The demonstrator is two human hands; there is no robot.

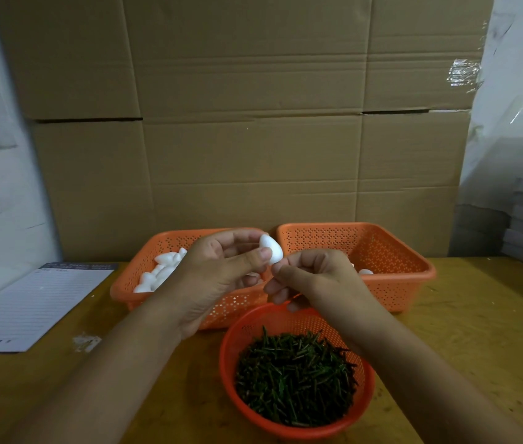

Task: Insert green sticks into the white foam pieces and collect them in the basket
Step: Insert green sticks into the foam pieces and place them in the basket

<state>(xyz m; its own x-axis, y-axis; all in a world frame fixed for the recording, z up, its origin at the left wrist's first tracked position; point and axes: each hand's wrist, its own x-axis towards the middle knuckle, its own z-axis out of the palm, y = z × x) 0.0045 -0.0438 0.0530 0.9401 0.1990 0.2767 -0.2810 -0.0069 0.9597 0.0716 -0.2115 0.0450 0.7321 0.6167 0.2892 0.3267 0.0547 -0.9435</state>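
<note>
Head view: the left hand (221, 270) pinches 1 white foam egg (270, 249), narrow end angled down-right toward the right hand's (311, 277) curled fingertips just beside it; no stick is visible there.

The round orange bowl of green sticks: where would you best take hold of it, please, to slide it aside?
Probably the round orange bowl is best held by its bare near rim, coming from the front: the green sticks fill its middle, and both hands hover over its far side.

The left hand (218, 270) pinches a white foam piece (271, 249); the right hand's (311, 277) curled fingertips touch its lower end.
</note>
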